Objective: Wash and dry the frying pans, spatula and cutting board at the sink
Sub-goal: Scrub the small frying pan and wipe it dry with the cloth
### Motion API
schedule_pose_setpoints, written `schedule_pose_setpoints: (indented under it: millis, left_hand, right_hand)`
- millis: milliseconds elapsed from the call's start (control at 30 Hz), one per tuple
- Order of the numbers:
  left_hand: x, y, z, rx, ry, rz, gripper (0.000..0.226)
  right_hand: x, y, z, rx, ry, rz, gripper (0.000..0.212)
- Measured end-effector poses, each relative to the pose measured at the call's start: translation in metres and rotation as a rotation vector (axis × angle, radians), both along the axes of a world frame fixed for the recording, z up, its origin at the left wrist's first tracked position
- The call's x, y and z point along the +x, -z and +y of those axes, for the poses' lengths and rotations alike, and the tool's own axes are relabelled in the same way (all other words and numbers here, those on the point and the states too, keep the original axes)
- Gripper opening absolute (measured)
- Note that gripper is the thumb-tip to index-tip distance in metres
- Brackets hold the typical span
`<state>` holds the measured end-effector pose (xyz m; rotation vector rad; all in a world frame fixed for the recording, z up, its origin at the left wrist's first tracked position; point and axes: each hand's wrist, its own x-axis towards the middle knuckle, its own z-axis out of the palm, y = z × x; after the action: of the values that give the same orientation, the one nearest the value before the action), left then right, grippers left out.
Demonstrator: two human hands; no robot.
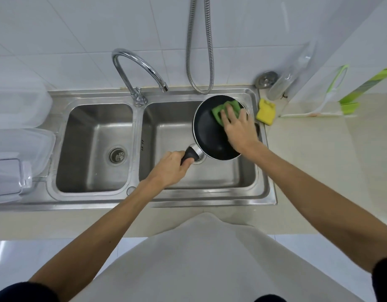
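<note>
Diagonally, frying pan handle points near-left, gripped by left hand; right hand presses green sponge flat-fingered.

I get a bright, evenly lit feed with only faint shadows, soft glare on the steel sink rim and tap, crisp focus in the centre, and strong wide-angle bending toward the edges, where the counter curves and the lower corners smear slightly.
</note>
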<state>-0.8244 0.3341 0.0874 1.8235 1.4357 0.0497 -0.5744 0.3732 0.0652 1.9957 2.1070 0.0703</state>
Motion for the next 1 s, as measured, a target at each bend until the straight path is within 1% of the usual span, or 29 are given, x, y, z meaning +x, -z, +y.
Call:
schedule_pose_setpoints:
  millis: [67,100,133,200,267,333,467,533,600,700,767,800,867,900,967,1000]
  left_hand:
    - [-0.004,-0.001,0.005,0.019,-0.042,-0.008,0.037]
    - [-0.004,-0.001,0.006,0.027,-0.055,-0.002,0.036]
    - [-0.003,-0.002,0.008,0.028,-0.063,0.001,0.035]
    - [-0.002,-0.001,0.011,0.014,-0.073,0.001,0.031]
    - [-0.001,-0.001,0.013,0.014,-0.069,0.025,0.025]
    - [0.000,-0.003,0.014,0.016,-0.068,0.073,0.024]
    - [0.001,0.002,0.009,0.017,-0.123,0.159,0.022]
    - [-0.003,0.008,0.003,0.045,-0.176,0.172,0.017]
    - [-0.008,0.015,-0.002,0.133,-0.182,0.215,0.013]
    - [-0.010,0.018,-0.006,0.268,-0.173,0.290,0.019]
    - [-0.007,0.018,-0.009,0.305,-0.197,0.286,0.010]
    - [-0.004,0.019,-0.008,0.294,-0.220,0.252,0.002]
    - [0.000,0.020,-0.006,0.219,-0.293,0.178,0.014]
    - [0.001,0.018,-0.003,0.170,-0.316,0.157,0.013]
    - [0.000,0.014,0.004,0.065,-0.285,0.127,0.005]
    - [0.000,0.012,0.007,0.000,-0.244,0.087,0.007]
  right_hand:
    - [0.014,0.003,-0.013,-0.033,-0.010,-0.146,0.062]
    - [0.016,0.006,-0.022,-0.072,-0.028,-0.130,0.059]
    - [0.015,0.011,-0.031,-0.123,-0.049,-0.068,0.056]
    - [0.006,0.017,-0.050,-0.261,-0.072,0.124,0.057]
    - [-0.004,0.023,-0.070,-0.278,-0.095,0.318,0.062]
    - [-0.006,0.024,-0.081,-0.179,-0.029,0.464,0.065]
    - [0.009,-0.010,-0.087,0.182,0.164,0.651,0.067]
    - [0.021,-0.027,-0.085,0.314,0.195,0.679,0.064]
    - [0.029,-0.041,-0.083,0.396,0.185,0.680,0.062]
    - [0.032,-0.050,-0.078,0.455,0.104,0.663,0.060]
    - [0.027,-0.049,-0.074,0.455,0.029,0.656,0.058]
    - [0.023,-0.047,-0.073,0.450,-0.013,0.649,0.057]
    - [0.015,-0.040,-0.073,0.429,-0.076,0.632,0.056]
    - [0.012,-0.037,-0.073,0.413,-0.094,0.624,0.056]
    - [0.007,-0.031,-0.073,0.381,-0.108,0.604,0.055]
    - [0.006,-0.028,-0.071,0.374,-0.115,0.589,0.055]
